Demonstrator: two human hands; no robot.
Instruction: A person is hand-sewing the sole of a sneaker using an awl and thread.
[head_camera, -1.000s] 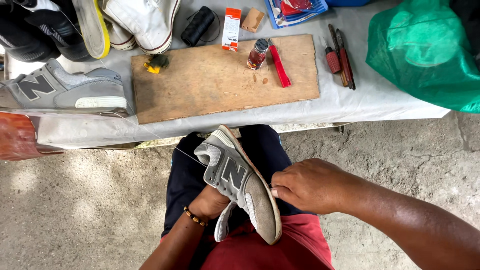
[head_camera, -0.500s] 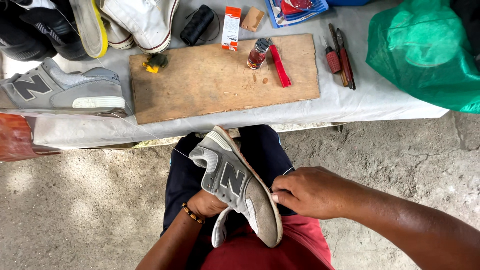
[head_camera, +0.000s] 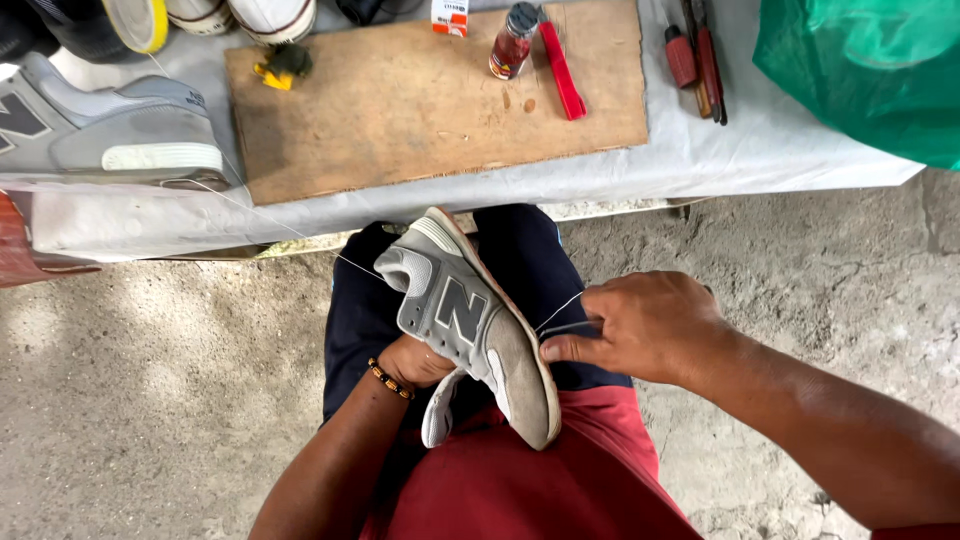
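A grey sneaker (head_camera: 470, 325) rests on my lap, toe toward me and sole turned to the right. My left hand (head_camera: 420, 362) is tucked under and inside it, holding it steady; a beaded bracelet is on that wrist. My right hand (head_camera: 640, 325) is just right of the sole, fingers pinched on a thin dark tool with a taut white thread (head_camera: 556, 312) running to the sole's edge. Another strand of the thread (head_camera: 270, 220) stretches from the heel up toward the table.
A low table covered in grey cloth (head_camera: 700, 150) holds a wooden board (head_camera: 420, 100), a small bottle (head_camera: 512, 42), a red strip (head_camera: 562, 72), red-handled tools (head_camera: 695, 55), a second grey sneaker (head_camera: 110, 125) and a green bag (head_camera: 870, 70). Concrete floor lies all around.
My right hand has pulled away to the right of the sole, drawing the thread taut. The sneaker stays on my lap in my left hand.
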